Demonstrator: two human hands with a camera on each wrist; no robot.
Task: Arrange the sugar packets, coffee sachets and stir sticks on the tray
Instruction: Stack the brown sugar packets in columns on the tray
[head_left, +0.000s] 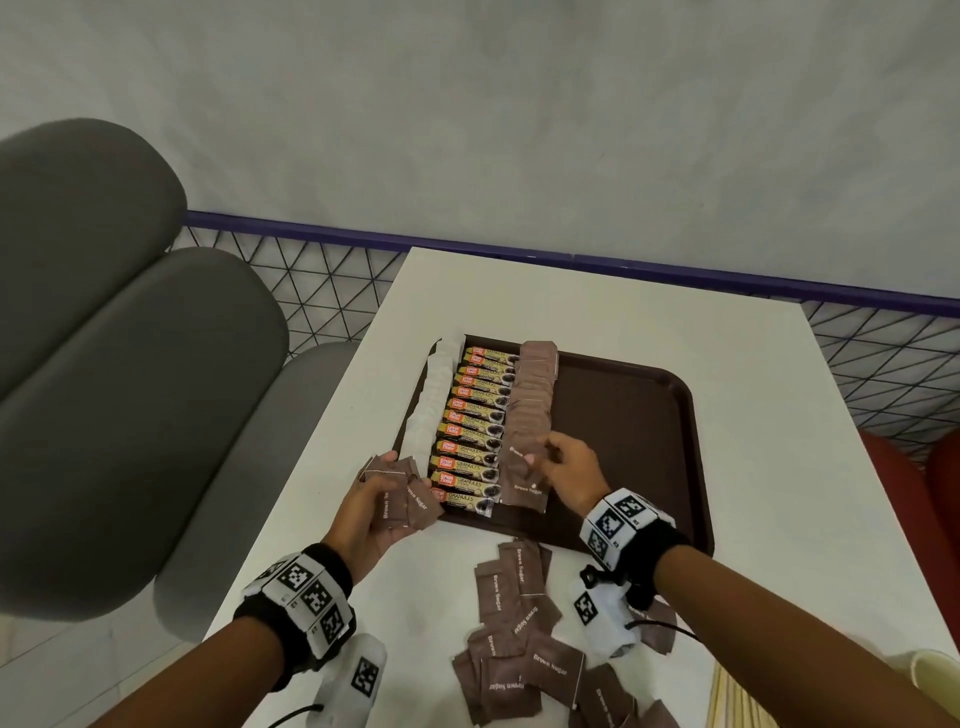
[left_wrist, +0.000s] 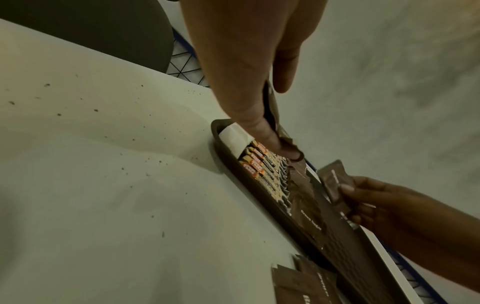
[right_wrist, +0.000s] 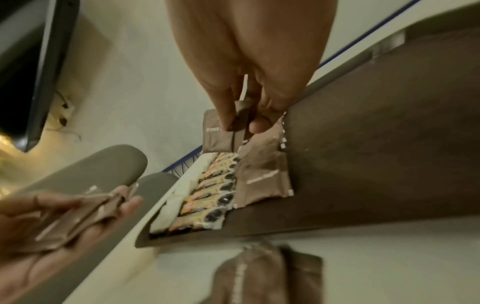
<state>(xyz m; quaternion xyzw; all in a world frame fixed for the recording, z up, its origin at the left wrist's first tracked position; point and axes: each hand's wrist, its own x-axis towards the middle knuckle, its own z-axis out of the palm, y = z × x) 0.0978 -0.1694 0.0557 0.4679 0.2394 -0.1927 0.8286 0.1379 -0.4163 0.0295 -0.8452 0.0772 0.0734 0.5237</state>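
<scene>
A brown tray (head_left: 628, 415) on the white table holds a column of white sugar packets (head_left: 434, 400), a column of coffee sachets (head_left: 475, 431) and a column of brown sugar packets (head_left: 532, 395). My right hand (head_left: 540, 457) pinches one brown sugar packet (head_left: 519, 457) just above the near end of that column; the right wrist view shows the pinch (right_wrist: 241, 125) on this packet (right_wrist: 217, 135). My left hand (head_left: 387, 488) grips a small stack of brown sugar packets (head_left: 402, 499) at the tray's near-left corner. Pale wooden stir sticks (head_left: 737, 696) lie at the bottom right.
Several loose brown sugar packets (head_left: 519, 629) lie scattered on the table in front of the tray. The tray's right half is bare. A pale cup (head_left: 930, 670) stands at the bottom right. Grey seat cushions (head_left: 130, 364) are to the left, a wire railing (head_left: 322, 291) behind.
</scene>
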